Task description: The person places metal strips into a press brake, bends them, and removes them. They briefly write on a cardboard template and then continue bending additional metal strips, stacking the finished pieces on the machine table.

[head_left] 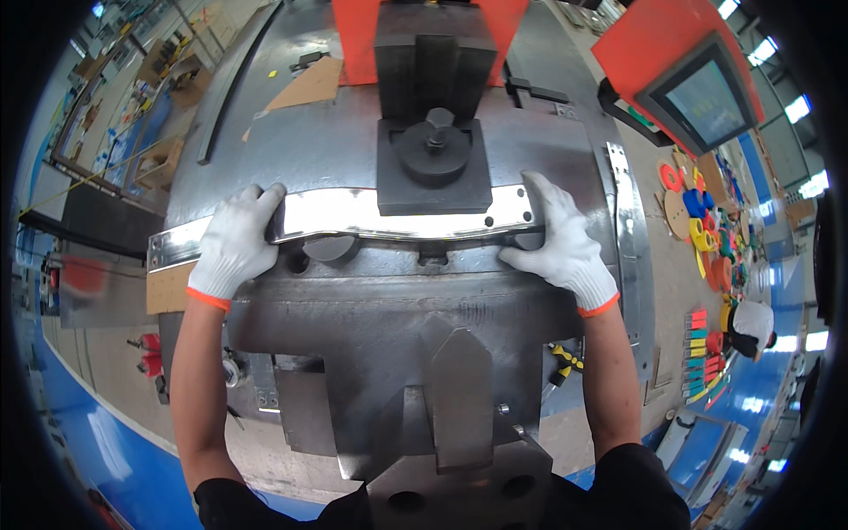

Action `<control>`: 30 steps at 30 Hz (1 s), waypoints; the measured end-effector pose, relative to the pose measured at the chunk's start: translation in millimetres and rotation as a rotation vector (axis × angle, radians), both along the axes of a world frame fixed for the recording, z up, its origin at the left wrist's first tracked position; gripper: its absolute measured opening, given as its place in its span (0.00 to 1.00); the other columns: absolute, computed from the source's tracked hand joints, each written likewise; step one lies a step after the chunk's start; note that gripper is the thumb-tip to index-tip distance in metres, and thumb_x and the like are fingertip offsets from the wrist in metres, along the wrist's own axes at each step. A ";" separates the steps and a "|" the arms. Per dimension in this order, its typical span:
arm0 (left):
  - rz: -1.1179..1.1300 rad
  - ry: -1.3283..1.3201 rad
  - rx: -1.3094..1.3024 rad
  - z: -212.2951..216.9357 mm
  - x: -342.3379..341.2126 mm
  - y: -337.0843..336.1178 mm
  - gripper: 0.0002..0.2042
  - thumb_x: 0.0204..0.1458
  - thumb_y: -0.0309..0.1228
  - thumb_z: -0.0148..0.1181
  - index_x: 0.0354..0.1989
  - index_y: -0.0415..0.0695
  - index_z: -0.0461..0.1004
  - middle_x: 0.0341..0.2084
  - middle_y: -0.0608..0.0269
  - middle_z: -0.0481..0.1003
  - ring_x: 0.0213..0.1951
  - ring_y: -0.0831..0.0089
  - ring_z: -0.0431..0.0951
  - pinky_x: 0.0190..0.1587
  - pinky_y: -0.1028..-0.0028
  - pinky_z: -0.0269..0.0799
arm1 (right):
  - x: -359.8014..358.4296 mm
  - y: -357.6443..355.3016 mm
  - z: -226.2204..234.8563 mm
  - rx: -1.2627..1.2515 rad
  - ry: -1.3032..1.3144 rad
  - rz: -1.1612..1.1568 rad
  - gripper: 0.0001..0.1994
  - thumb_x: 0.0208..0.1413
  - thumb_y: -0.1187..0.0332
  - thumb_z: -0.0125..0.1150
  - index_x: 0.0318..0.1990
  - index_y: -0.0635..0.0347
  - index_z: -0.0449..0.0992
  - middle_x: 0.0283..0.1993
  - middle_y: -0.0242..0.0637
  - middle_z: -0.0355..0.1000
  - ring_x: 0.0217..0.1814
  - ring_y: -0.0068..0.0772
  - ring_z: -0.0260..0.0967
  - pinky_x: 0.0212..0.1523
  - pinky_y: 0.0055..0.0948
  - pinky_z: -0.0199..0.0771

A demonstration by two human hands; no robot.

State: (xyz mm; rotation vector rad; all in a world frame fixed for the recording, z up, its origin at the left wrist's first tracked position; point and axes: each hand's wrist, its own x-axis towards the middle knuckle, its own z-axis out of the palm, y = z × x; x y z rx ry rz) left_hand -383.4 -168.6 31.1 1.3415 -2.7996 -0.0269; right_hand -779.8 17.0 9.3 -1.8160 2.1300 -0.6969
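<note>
hands (237, 240) (561, 243) gripping metal strip (353, 212) ends

Both gloved hands set wide apart, arms reaching forward.

The left hand (234, 240) wears a white knit glove with an orange cuff; its fingers curl over to the right, thumb side up, wrist bent slightly inward. The right hand (561, 240) wears a matching glove, fingers spread and pointing up and left, palm down. Both forearms are bare and rise from the lower edge, nearly straight, from short black sleeves at the upper arms.
</note>
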 end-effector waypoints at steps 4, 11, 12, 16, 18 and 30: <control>-0.002 -0.002 -0.014 -0.9 -0.8 5.3 0.26 0.46 0.23 0.65 0.58 0.46 0.75 0.40 0.47 0.77 0.45 0.43 0.80 0.50 0.51 0.77 | 2.2 0.7 -6.2 -0.011 0.031 -0.020 0.54 0.38 0.58 0.84 0.75 0.60 0.61 0.70 0.53 0.68 0.73 0.58 0.63 0.74 0.48 0.66; -0.017 0.024 -0.047 -0.7 2.3 4.1 0.24 0.48 0.26 0.66 0.56 0.46 0.76 0.38 0.48 0.78 0.43 0.45 0.81 0.48 0.53 0.78 | 2.9 2.1 -8.2 -0.078 0.106 0.040 0.51 0.42 0.49 0.82 0.72 0.60 0.62 0.62 0.53 0.72 0.67 0.60 0.67 0.67 0.52 0.70; -0.028 0.030 -0.056 -2.0 2.9 2.9 0.24 0.48 0.25 0.66 0.57 0.47 0.76 0.38 0.49 0.78 0.43 0.45 0.81 0.48 0.53 0.78 | 6.4 1.4 -4.6 -0.046 0.134 0.015 0.51 0.43 0.48 0.81 0.72 0.60 0.62 0.61 0.53 0.73 0.66 0.60 0.68 0.66 0.52 0.71; -0.024 0.029 -0.040 -2.4 1.7 0.2 0.24 0.48 0.25 0.66 0.56 0.47 0.76 0.37 0.49 0.78 0.43 0.45 0.81 0.48 0.53 0.78 | 20.3 0.0 0.0 0.003 0.229 -0.058 0.49 0.46 0.44 0.79 0.72 0.60 0.62 0.59 0.53 0.74 0.63 0.59 0.70 0.62 0.53 0.73; -0.035 0.021 -0.062 -1.8 0.7 0.8 0.24 0.47 0.25 0.66 0.56 0.47 0.76 0.37 0.48 0.78 0.43 0.45 0.81 0.48 0.53 0.78 | 22.1 0.6 -0.4 0.002 0.260 -0.075 0.49 0.47 0.43 0.78 0.71 0.60 0.62 0.59 0.53 0.74 0.63 0.59 0.70 0.62 0.53 0.74; -0.064 0.057 -0.084 -6.6 5.6 4.9 0.23 0.46 0.24 0.65 0.54 0.46 0.76 0.34 0.49 0.77 0.41 0.46 0.80 0.46 0.53 0.77 | 22.0 -0.4 1.5 0.044 0.295 -0.073 0.51 0.48 0.42 0.78 0.73 0.59 0.60 0.63 0.54 0.72 0.65 0.60 0.69 0.63 0.54 0.73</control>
